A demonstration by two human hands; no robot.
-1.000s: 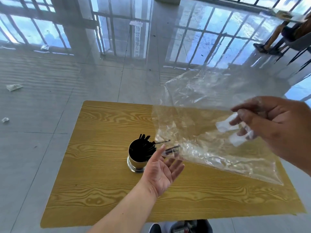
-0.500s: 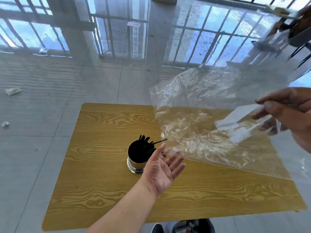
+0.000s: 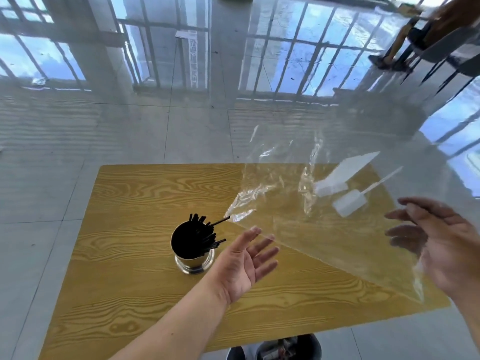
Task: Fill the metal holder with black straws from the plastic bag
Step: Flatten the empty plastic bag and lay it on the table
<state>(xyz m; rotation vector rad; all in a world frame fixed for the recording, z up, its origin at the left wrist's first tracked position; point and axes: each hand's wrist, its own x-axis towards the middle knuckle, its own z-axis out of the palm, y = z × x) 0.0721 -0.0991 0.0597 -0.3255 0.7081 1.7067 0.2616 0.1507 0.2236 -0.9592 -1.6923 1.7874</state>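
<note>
A: Where are the straws right now?
B: The black straws [image 3: 198,236] are packed upright in the metal holder [image 3: 194,265], which stands on the wooden table [image 3: 135,198] left of its middle. One leans out toward 2 o'clock, its tip at the corner of the plastic bag [image 3: 311,235]

A: And why is the bag up there?
B: It hangs in the air at 2 o'clock from the holder, with that corner lowest. I'd say the tilt is meant to slide things toward the holder. I see no black straws inside, only two white slips [image 3: 350,203], so filling looks about done

A: The hands?
B: The left hand [image 3: 244,263], at 3 o'clock of the holder, lies palm up with straight fingers below the bag's low edge, probably to catch strays. It holds nothing. The right hand [image 3: 441,242], at 3 o'clock of the left, is blurred, with its fingers spread and not curled round the film. Whether it touches the bag I cannot tell
</note>
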